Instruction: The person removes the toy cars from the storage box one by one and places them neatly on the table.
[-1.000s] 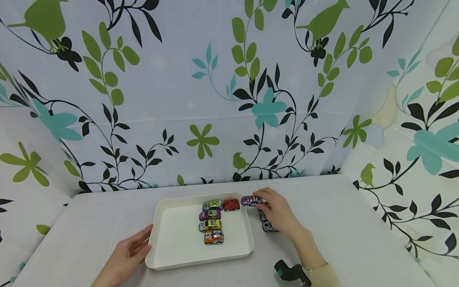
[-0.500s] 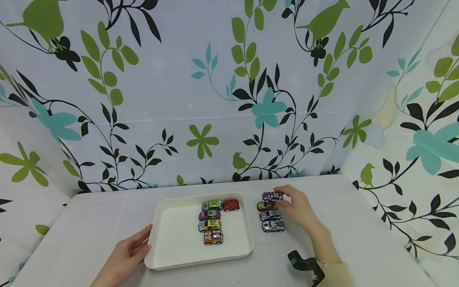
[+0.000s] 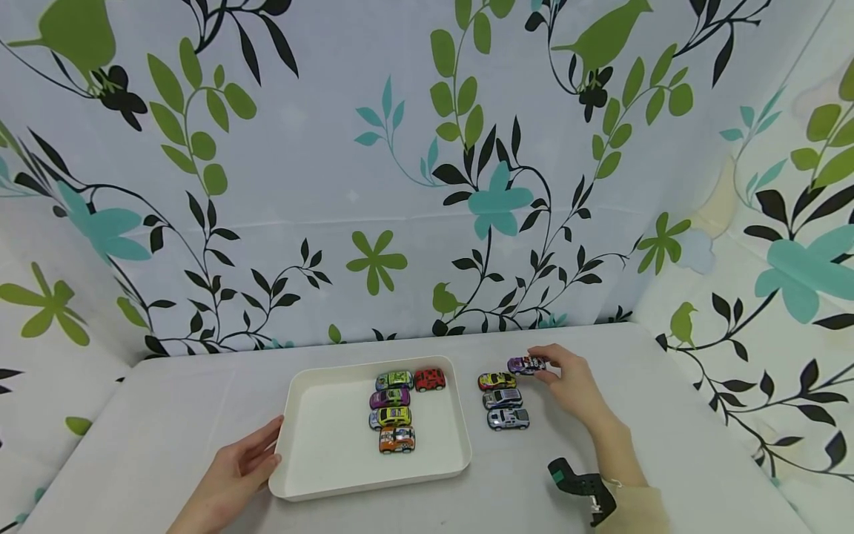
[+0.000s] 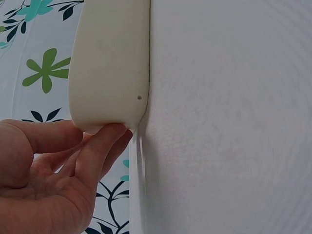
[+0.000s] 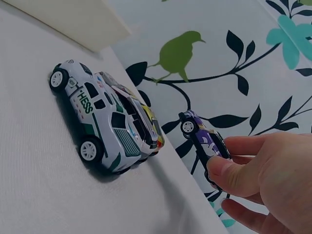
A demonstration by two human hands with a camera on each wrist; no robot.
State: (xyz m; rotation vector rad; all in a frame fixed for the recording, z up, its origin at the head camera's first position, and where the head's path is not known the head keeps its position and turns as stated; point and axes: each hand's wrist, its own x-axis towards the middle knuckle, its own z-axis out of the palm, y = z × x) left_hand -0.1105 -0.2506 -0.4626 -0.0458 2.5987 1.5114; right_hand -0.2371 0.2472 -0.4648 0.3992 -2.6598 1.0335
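Note:
My right hand [image 3: 570,378] pinches a purple toy car [image 3: 525,365] between thumb and fingers. The right wrist view shows this purple car [image 5: 207,139] tilted and lifted beside the other cars. In the head view, a yellow-and-red toy car [image 3: 497,381], a grey toy car [image 3: 502,398] and a silver toy car [image 3: 508,419] stand in a column left of this hand. My left hand [image 3: 233,475] touches the left end of the white tray [image 3: 320,475] with extended fingertips. From the left wrist, those fingertips meet the tray's outer wall [image 4: 109,63].
Inside the tray are a green car [image 3: 395,380], a red car [image 3: 430,380], a purple-magenta car [image 3: 390,398], a yellow car [image 3: 390,417] and an orange car [image 3: 396,439]. A black device [image 3: 580,489] is worn at the right wrist. Patterned cloth [image 3: 300,185] backs the white table [image 3: 507,489].
My right hand has carried the purple car rightward, from the tray's right rim, past the column, to its far right. The left hand and tray stay put.

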